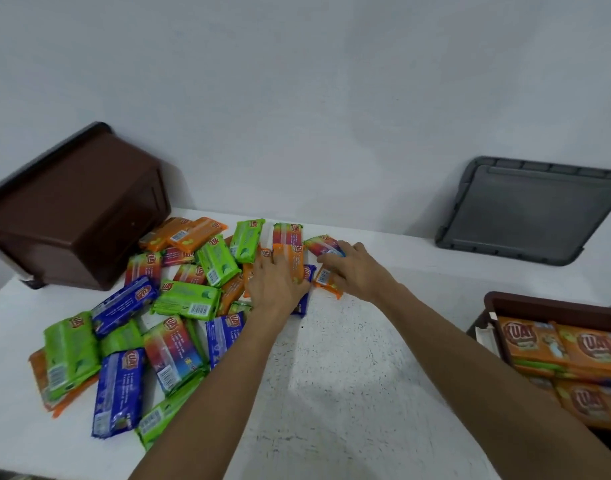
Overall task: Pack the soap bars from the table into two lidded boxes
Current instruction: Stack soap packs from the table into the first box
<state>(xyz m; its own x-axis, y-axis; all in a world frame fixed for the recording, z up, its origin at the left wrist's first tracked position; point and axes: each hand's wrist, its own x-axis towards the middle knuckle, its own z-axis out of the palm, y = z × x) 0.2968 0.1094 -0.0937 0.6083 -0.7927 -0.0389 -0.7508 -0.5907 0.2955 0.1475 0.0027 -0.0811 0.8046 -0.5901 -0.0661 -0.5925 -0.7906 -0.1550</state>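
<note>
Soap bars (179, 299) in green, blue, orange and rainbow wrappers lay heaped across the left half of a white table (349, 375) as a person reached both arms into the far edge of the pile. The left hand (276, 282) rested with fingers spread flat on an orange bar (290, 259), gripping nothing. The right hand (354, 268) lay bent over two more bars just beside it, and whether it had closed on either could not be told. A brown box (539, 304) at the near right held layers of orange bars, while a second box (72, 209) sat tipped on its side behind the pile and a grey lid (525, 209) lay by the wall. Most bars were not yet packed. The slick wrappers overlapped loosely, so a scoop of several at once could let some slide off during the carry to the right, and a sweep through the heap might push bars near the table's left and front edges onto the floor
</note>
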